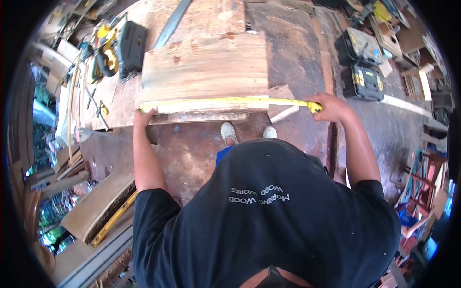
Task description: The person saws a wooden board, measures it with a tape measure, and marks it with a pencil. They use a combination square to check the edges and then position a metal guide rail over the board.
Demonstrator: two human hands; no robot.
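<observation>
A yellow tape measure [230,101] is stretched from left to right along the near edge of a wide wooden board [206,67]. My left hand [145,116] is at the board's left corner, closed with the thumb on the tape's end. Off the board's right side, my right hand [330,108] is wrapped round the tape's yellow case. The blade runs past the board's right edge to reach that case. Under the board's near edge, part of another plank [199,118] shows.
A dark tool case [132,50] and yellow power tools [106,55] stand on the left of the bench. Two black tool boxes [362,81] sit at right. A long metal strip [173,24] lies beyond the board. Timber and a yellow level [114,218] are at lower left.
</observation>
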